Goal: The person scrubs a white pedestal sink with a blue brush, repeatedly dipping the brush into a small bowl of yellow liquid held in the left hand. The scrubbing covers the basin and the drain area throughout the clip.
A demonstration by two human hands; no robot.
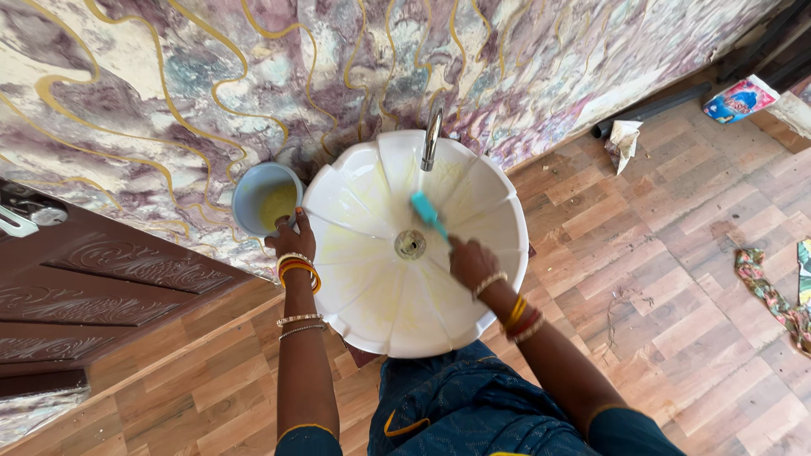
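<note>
Far left, we are seeing a carved brown door (93, 291) against the marbled wall (152, 93). Next, a pale blue mug (263, 199) with yellowish liquid inside is sitting just beside the basin's left rim. Our left hand (291, 241) is closing around the mug's near side, bangles on the wrist. The white scalloped basin (363, 295) is taking up the centre, streaked yellow, with a drain (410, 244) at its bottom and a chrome tap (432, 139) reaching over from the wall. Our right hand (471, 262) is gripping a teal brush (427, 213), whose head is lying inside the basin, just above the drain and below the tap. Moving right, we are noting wood-pattern floor (659, 279), a crumpled paper (623, 142) near the wall, a bright packet (740, 100) farther off, and a patterned cloth (773, 295) at the far right.
</note>
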